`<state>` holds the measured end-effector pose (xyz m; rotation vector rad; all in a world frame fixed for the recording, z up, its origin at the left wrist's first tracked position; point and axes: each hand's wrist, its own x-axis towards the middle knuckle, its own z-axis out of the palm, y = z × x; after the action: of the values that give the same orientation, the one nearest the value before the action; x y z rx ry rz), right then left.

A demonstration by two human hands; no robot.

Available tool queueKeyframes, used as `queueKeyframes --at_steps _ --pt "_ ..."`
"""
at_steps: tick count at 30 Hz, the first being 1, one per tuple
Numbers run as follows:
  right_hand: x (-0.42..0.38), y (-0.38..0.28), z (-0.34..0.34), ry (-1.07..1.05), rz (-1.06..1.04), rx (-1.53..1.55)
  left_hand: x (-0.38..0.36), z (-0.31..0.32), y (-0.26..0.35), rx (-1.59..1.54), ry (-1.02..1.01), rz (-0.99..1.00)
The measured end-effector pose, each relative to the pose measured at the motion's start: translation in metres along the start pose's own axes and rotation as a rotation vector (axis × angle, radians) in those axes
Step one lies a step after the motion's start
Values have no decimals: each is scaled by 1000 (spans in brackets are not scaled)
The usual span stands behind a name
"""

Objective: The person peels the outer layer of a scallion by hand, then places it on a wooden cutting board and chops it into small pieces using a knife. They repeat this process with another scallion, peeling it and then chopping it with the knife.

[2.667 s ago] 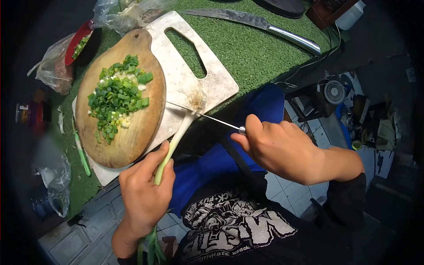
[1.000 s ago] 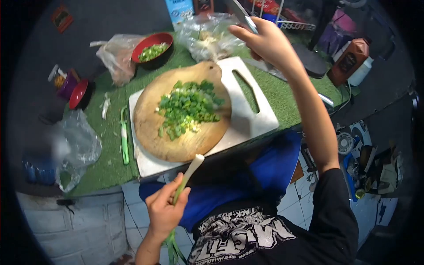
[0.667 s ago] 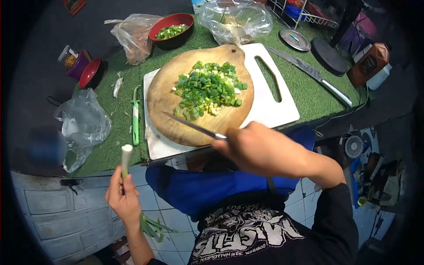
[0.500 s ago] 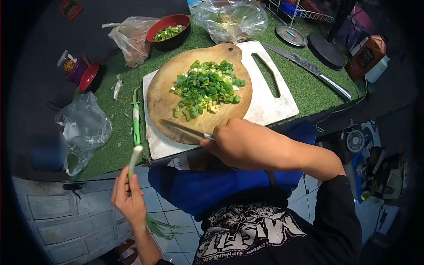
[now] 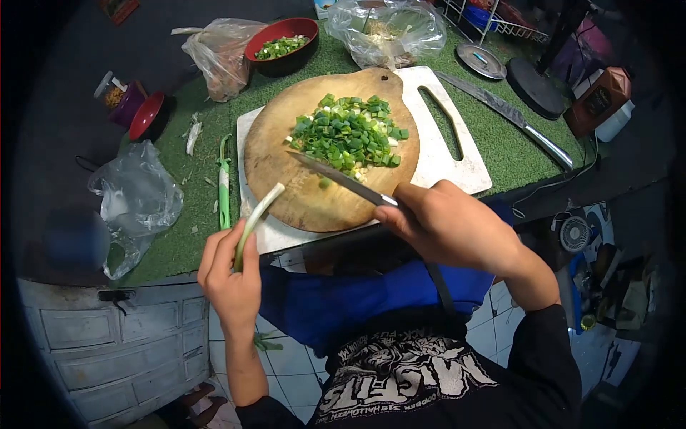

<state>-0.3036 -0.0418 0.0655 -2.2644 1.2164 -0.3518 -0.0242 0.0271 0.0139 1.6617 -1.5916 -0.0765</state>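
Note:
My left hand [image 5: 232, 275] is closed around a green onion [image 5: 251, 223], its white end pointing up over the left edge of the round wooden board [image 5: 279, 121]. Below the wrist, the onion's green leaves [image 5: 266, 342] hang over the floor. In my right hand [image 5: 454, 222] is a knife [image 5: 343, 180], its blade reaching left across the board beside the pile. Chopped green onion [image 5: 350, 136] lies heaped on the board's upper middle. A white plastic cutting board [image 5: 457, 164] lies beneath the wooden one.
A green peeler-like tool [image 5: 224, 189] lies left of the boards, near a plastic bag [image 5: 143, 196]. Behind stand a red bowl of chopped green onion [image 5: 282, 48] and more plastic bags [image 5: 221, 53]. A large knife [image 5: 507, 114] lies at the right.
My left hand has moved right and up, bringing the green onion's white end over the wooden board. The knife has moved right and up, its tip now beside the chopped pile.

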Motion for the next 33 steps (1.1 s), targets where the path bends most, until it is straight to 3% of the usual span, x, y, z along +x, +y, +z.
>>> queueKeyframes --at_steps 8,13,16,20,27,33 --pt "-2 -12 33 80 -77 104 2 21 7 -135 35 -68" --pt "30 -19 28 306 -180 461 -7 -2 36 -152 -16 -2" --pt "45 -25 28 379 -231 401 -10 -5 46 -171 32 32" --pt "47 -27 31 282 -153 547 -12 -6 52 -186 29 27" --pt "46 -24 37 370 -285 478 -14 -6 55 -143 28 34" --pt "56 -10 46 427 -566 371 -14 -7 51 -147 -5 51"
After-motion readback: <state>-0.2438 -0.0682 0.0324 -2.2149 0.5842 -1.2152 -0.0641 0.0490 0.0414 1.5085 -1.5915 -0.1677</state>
